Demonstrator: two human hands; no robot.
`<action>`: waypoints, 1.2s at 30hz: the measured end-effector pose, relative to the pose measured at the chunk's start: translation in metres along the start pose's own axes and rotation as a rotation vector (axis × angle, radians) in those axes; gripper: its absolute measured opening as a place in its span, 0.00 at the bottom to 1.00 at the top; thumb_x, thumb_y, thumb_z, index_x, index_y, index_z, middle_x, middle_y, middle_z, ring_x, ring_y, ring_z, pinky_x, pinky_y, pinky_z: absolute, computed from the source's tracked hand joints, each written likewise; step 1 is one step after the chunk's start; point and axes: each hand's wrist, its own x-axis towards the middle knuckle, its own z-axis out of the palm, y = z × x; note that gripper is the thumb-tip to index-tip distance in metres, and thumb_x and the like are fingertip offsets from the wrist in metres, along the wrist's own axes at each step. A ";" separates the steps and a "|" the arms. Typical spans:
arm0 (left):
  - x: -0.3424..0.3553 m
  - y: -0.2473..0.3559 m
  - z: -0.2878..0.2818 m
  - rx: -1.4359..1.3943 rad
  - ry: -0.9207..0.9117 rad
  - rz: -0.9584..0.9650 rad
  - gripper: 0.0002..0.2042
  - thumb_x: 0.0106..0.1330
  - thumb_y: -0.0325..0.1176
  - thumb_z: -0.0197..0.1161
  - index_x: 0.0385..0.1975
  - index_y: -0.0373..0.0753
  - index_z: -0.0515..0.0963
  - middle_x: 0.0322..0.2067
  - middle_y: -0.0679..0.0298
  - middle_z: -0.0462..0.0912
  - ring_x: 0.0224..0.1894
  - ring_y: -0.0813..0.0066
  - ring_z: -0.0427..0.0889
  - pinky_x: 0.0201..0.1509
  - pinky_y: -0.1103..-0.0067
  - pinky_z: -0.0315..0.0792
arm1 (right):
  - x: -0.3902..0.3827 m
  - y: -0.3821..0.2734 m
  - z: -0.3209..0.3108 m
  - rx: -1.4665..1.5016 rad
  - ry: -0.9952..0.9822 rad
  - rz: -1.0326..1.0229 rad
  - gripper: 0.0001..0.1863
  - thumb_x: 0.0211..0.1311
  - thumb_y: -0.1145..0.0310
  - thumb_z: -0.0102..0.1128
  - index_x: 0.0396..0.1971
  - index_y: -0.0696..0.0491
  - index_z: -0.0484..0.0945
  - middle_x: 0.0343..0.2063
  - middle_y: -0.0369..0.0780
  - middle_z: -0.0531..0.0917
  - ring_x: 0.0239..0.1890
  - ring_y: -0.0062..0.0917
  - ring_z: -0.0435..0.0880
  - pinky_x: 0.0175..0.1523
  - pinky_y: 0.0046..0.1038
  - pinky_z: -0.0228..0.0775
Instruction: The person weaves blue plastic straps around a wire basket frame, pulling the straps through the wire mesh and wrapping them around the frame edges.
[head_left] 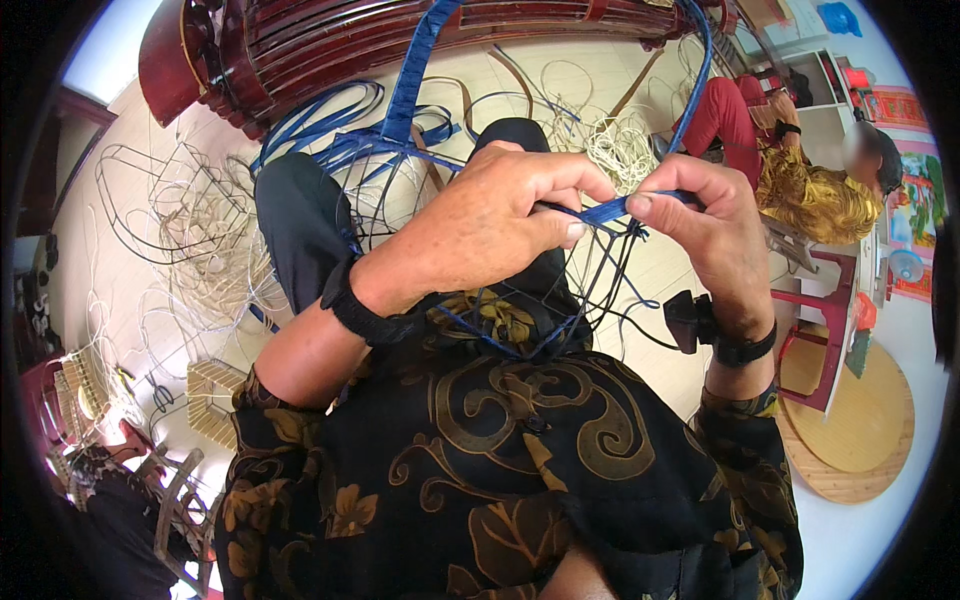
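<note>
My left hand [470,225] pinches a flat blue strap [602,211] between thumb and fingers just above my lap. My right hand [705,225] grips the same strap a little to the right, thumb pressed on it. Below the strap an open lattice of thin black and blue strands [610,285] hangs over my knees, knotted near my right thumb. A long blue strip [410,85] runs upward toward the dark wooden bench. My left hand partly hides the lattice.
Red-brown wooden bench [340,50] ahead; coils of blue strap [320,105] and tangled pale strands [180,260] on the floor. At right, a seated person [815,195], a red stool [815,290] and round boards [850,440]. A dark-clad person [110,530] and woven pieces [210,405] are lower left.
</note>
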 end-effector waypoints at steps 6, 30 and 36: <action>0.001 0.000 -0.002 -0.128 -0.024 -0.078 0.14 0.64 0.23 0.60 0.50 0.35 0.79 0.32 0.64 0.86 0.36 0.82 0.80 0.46 0.81 0.70 | -0.008 0.007 0.003 0.000 0.059 -0.026 0.06 0.60 0.72 0.70 0.29 0.58 0.83 0.23 0.28 0.79 0.28 0.09 0.71 0.33 0.16 0.61; 0.002 -0.011 0.012 0.160 0.126 0.152 0.09 0.63 0.29 0.65 0.42 0.40 0.82 0.30 0.68 0.85 0.40 0.73 0.77 0.52 0.75 0.67 | -0.018 0.004 -0.005 0.066 0.058 0.013 0.04 0.60 0.74 0.69 0.29 0.57 0.84 0.23 0.28 0.80 0.28 0.09 0.72 0.34 0.16 0.63; 0.001 -0.008 0.013 0.136 0.133 0.138 0.12 0.62 0.20 0.59 0.45 0.37 0.77 0.37 0.62 0.86 0.33 0.75 0.84 0.37 0.77 0.75 | -0.030 0.028 0.008 0.450 0.178 0.112 0.03 0.59 0.75 0.70 0.29 0.56 0.84 0.25 0.29 0.82 0.29 0.10 0.74 0.36 0.16 0.64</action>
